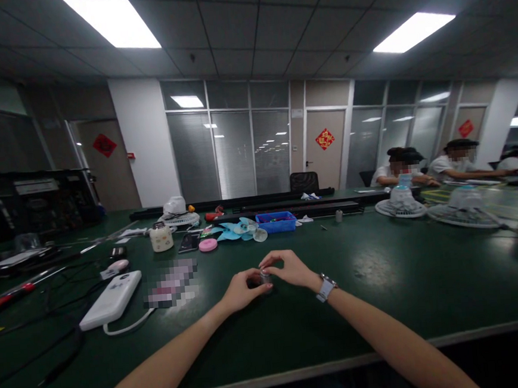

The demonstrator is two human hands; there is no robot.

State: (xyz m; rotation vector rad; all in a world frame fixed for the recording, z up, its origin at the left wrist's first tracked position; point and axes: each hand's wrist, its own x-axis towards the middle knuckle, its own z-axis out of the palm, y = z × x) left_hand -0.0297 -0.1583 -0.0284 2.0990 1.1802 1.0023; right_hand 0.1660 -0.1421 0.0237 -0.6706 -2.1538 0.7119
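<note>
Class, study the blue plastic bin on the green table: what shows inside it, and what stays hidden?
Inside the blue plastic bin, small reddish and dark items show over the rim, too small to identify. The front wall hides whatever lies lower.

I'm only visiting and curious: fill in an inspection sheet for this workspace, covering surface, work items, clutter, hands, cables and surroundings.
Surface: long dark-green table, pale front edge.
Job's things: small grey cylindrical piece, between both hands; details too small to tell.
Clutter: white rectangular plastic device, pink round lid-like disc, light-blue fan blades, blue plastic basket.
Hands: left hand grips the piece's side; right hand has fingertips at its top, grip unclear.
Cables: white cable by the white device; dark cables at left.
Surroundings: seated people in white tops at right; lit ceiling panels above.
</note>
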